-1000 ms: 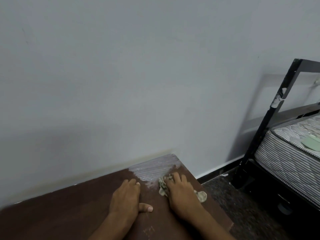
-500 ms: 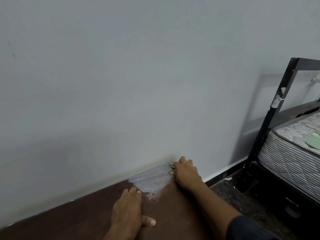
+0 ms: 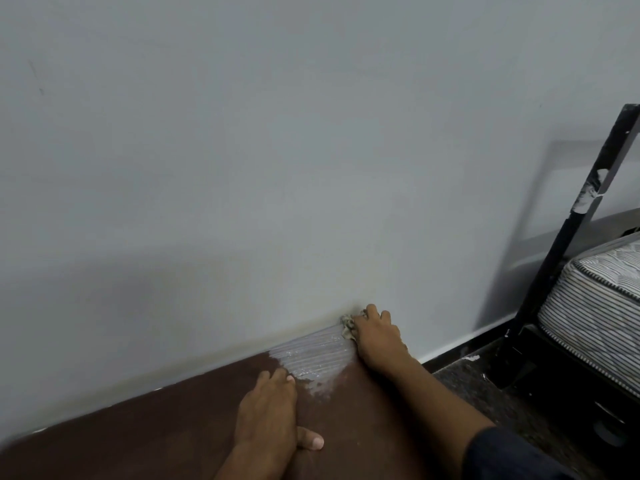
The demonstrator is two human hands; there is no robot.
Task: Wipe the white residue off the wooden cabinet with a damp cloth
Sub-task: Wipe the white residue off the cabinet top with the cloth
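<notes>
one patch of white residue point(image 3: 317, 356), streaked and wet-looking, on the far right corner of the wooden cabinet point(image 3: 173, 427) top, running up to the wall point(image 3: 277, 150); its near edge trails into thin flecks on the bare brown wood.

one damp cloth point(image 3: 347, 326), bunched small, at the back corner where the cabinet top meets the wall, touching the far end of the patch.

one right hand point(image 3: 375, 336), fingers curled down over the cloth and pressing it to the surface; most of the cloth is hidden beneath it.

one left hand point(image 3: 270, 410), flat on the wood, fingers together and thumb out, holding nothing, fingertips just at the near edge of the patch; it reads as a brace.

handling note, as judgement: draw the cloth from the wall toward the near edge in overlapping strokes along the streaks, with even pressure. refold to a clean face so the film is not smeared. keep the left hand off the wet area.

adjacent: black bed frame point(image 3: 585, 216) and striped mattress point(image 3: 595, 313), well apart to the right.
</notes>
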